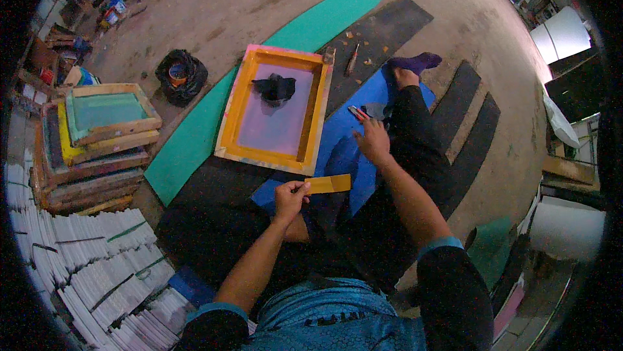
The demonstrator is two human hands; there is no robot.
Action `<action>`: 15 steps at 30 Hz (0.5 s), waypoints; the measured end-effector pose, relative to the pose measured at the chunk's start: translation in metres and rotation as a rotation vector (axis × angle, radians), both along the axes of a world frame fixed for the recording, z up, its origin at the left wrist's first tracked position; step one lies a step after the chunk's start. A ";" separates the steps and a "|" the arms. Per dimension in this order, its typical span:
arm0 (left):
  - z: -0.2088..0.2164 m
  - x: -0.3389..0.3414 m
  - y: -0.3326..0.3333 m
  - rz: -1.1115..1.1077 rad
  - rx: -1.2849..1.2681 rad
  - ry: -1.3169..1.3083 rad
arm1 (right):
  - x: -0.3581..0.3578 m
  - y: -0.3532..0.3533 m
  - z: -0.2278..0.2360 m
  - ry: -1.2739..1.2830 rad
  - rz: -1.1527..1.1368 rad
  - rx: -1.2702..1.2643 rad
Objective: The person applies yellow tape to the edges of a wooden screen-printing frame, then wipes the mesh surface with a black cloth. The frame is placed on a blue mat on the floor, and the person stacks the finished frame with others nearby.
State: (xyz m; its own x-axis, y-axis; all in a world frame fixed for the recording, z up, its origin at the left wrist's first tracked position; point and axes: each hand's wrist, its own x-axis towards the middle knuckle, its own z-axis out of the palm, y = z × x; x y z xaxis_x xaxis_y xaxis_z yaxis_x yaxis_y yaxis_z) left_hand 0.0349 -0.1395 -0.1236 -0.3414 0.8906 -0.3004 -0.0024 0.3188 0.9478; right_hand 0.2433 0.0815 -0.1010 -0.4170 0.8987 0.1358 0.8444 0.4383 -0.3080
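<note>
My left hand [291,202] pinches one end of a short strip of brown-yellow tape [332,184], which sticks out to the right above my lap. My right hand [373,140] is over the blue mat with its fingers stretched and apart, the tips at the near end of a red-handled cutter [358,113]. Whether they touch it is hard to tell. Left of that hand lies a wooden screen-printing frame [222,145], its inner edges covered in orange-yellow tape. On its pale mesh [266,127] sits a crumpled black piece [275,89].
Under the frame lie green [178,159], black [389,26] and blue [354,107] mats. A screwdriver-like tool [352,60] rests beyond the frame. A black bag with a tape roll [176,73], stacked frames [107,137] and bundled white sheets [110,279] stand left. My outstretched leg [415,124] is right.
</note>
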 end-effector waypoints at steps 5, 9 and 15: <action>-0.008 0.007 -0.004 0.045 0.033 -0.035 | 0.020 0.038 -0.059 -0.230 -0.187 -0.010; -0.010 0.005 -0.013 0.093 0.014 -0.015 | 0.009 0.028 -0.046 -0.250 -0.253 -0.024; -0.001 0.007 -0.015 0.113 0.053 0.009 | 0.024 0.037 -0.063 -0.257 -0.256 -0.085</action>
State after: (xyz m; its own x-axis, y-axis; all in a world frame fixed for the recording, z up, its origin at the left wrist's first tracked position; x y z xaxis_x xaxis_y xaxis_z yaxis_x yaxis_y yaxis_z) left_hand 0.0424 -0.1548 -0.1242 -0.4428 0.8609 -0.2506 -0.0267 0.2667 0.9634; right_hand 0.2673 0.1182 -0.1635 -0.1875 0.9820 -0.0237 0.9779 0.1843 -0.0982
